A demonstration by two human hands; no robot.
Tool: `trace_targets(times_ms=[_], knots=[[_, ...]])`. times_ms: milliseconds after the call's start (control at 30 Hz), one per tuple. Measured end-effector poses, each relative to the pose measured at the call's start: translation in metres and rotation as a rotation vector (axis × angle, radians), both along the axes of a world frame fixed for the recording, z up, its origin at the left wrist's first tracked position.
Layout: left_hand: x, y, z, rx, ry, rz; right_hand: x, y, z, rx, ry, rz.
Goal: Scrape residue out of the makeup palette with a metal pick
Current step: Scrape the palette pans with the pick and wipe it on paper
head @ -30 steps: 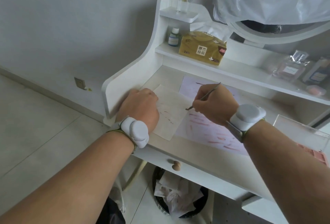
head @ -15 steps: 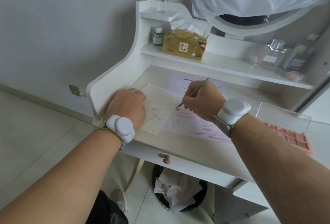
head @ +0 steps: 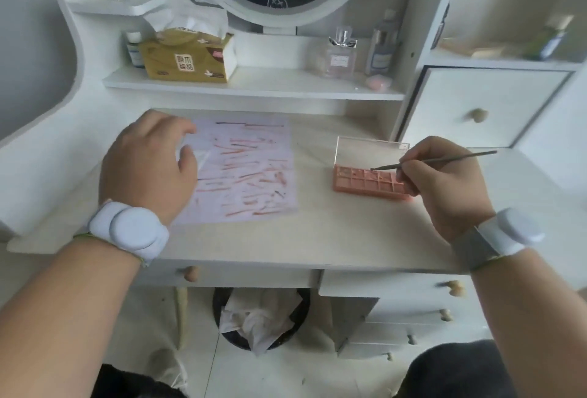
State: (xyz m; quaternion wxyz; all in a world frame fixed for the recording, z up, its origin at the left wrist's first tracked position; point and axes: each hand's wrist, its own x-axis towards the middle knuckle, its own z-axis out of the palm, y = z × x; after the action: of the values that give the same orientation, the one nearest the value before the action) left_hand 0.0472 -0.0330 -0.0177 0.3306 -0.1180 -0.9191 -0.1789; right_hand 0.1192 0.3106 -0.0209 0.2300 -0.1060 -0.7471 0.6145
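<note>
**Pick tip over the palette**

Your right hand (head: 444,184) pinches the metal pick (head: 435,161), its tip over the back row of the pink makeup palette (head: 368,183). The palette lies on the table (head: 317,232) with its clear lid (head: 368,151) raised. Left of the palette lies the streaked paper (head: 247,172); your left hand (head: 146,169), loosely spread and grasping nothing, covers its far edge.
</note>
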Motion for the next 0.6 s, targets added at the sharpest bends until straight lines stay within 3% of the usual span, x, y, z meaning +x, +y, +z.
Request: trace_targets(times_ms=[100, 200, 600], knots=[[0.007, 0.084, -0.004, -0.004, -0.089, -0.339, 0.0, 0.005, -0.007, -0.017, -0.011, -0.021], [0.008, 0.152, -0.02, -0.078, -0.271, -0.508, -0.005, 0.013, -0.01, -0.01, -0.04, -0.052], [-0.006, 0.177, -0.043, -0.11, -0.319, -0.479, -0.016, 0.026, -0.02, 0.101, -0.156, -0.071]])
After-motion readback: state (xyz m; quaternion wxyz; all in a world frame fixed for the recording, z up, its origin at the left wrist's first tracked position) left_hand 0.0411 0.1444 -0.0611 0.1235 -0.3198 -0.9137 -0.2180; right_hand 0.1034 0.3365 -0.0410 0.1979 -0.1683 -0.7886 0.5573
